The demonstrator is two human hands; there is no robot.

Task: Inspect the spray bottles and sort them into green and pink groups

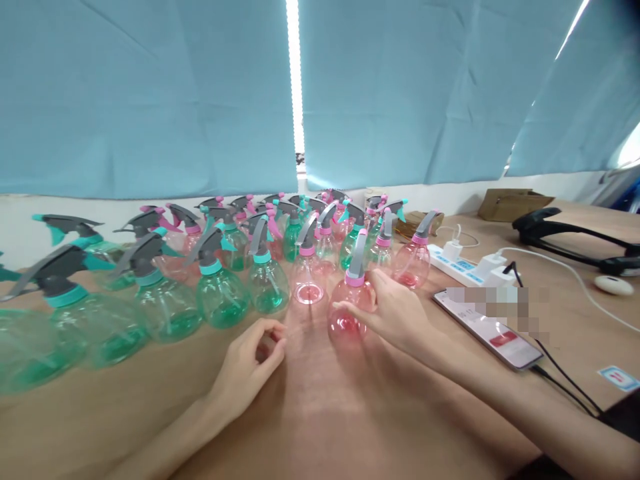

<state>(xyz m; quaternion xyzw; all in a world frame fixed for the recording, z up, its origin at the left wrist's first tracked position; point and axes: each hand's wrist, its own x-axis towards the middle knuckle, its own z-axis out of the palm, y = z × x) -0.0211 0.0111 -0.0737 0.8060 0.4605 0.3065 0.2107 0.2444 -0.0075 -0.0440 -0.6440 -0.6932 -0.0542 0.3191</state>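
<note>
My right hand (395, 307) is wrapped round the body of a clear pink spray bottle (345, 323) with a pink collar and a grey trigger head. The bottle stands upright on the wooden table, or very close to it. My left hand (253, 360) rests at the table, to the left of that bottle. Its fingers are loosely curled, with a gap between thumb and fingertips and nothing held. Nearest to it are a green spray bottle (270, 287) with a turquoise collar and another pink spray bottle (309, 277).
Several more green and pink spray bottles (170, 313) stand in rows along the left and back. On the right lie a phone (487, 333), a white power strip (457, 267) with plugs and cables, a black headband-like device (575, 240), a white mouse-like object (614, 285) and a brown box (515, 203).
</note>
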